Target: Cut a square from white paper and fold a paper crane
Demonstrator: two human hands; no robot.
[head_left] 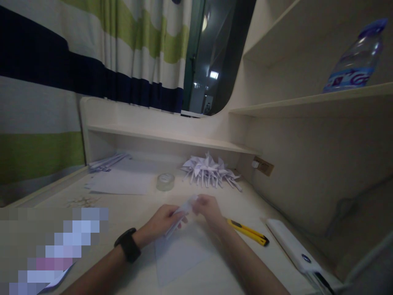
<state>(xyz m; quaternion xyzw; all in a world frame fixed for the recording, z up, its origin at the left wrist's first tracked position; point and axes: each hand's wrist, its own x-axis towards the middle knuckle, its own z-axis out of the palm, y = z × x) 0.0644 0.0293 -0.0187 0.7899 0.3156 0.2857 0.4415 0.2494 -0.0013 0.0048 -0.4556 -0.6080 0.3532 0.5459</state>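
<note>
A narrow folded piece of white paper (pixel 184 208) slants upward between my hands, held above the table. My left hand (pixel 162 224), with a black watch on its wrist, is closed round the paper's lower part, thumb on top. At the upper end my right hand (pixel 209 208) pinches the paper with bent fingers, slightly blurred. Beneath them a white paper sheet (pixel 181 262) lies flat on the table; whether it joins the folded piece I cannot tell. A yellow utility knife (pixel 248 232) rests just right of my right forearm.
Several paper pinwheels (pixel 210 169) lie at the back, with a roll of clear tape (pixel 165 182) to their left. Stacked white paper (pixel 123 179) sits back left. A long white device (pixel 290 245) lies at right. A bottle (pixel 353 65) stands on the upper shelf (pixel 307 102).
</note>
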